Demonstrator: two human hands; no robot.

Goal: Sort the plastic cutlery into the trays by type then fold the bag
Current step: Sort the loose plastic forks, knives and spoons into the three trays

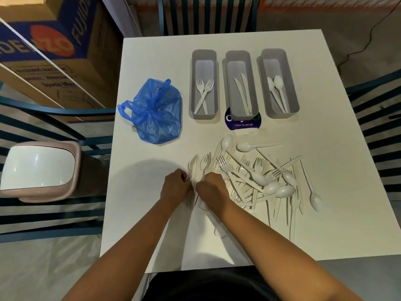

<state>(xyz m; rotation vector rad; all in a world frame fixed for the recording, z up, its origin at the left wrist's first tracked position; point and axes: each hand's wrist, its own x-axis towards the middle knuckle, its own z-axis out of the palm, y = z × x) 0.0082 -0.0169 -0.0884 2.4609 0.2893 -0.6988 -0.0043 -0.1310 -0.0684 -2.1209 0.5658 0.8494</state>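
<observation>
Left hand: the left hand (pixel 175 186) is seen at the near left edge of the cutlery pile, fingers curled in on white pieces; which piece is pinched cannot be told.
Right hand: the right hand (pixel 213 187) is placed just beside the left, fingers curled down into the same edge of the pile; its exact hold is hidden by the knuckles.
Cutlery pile: a loose heap of white plastic cutlery (pixel 256 177) is spread on the desk (pixel 303 135) in front of the hands, with forks, spoons and knives mixed and overlapping; one spoon (pixel 312 192) is lying apart at the right edge.
Left tray: two forks (pixel 204 92) are held crossed in the left grey tray (pixel 204 55).
Middle tray: two knives (pixel 243 94) are laid side by side in the middle grey tray (pixel 237 56), whose near end rests on a dark blue sticker (pixel 243 123) printed "Clean as you go".
Right tray: two spoons (pixel 276 90) are laid in the right grey tray (pixel 273 53).
Bag: the blue plastic bag (pixel 156 114) is left crumpled and unfolded on the desk, left of the trays and well apart from the hands.
Surroundings: a pink-rimmed bin (pixel 41 168), a cardboard box (pixel 50 46) and dark blue chairs (pixel 208 16) are seen around the desk.
</observation>
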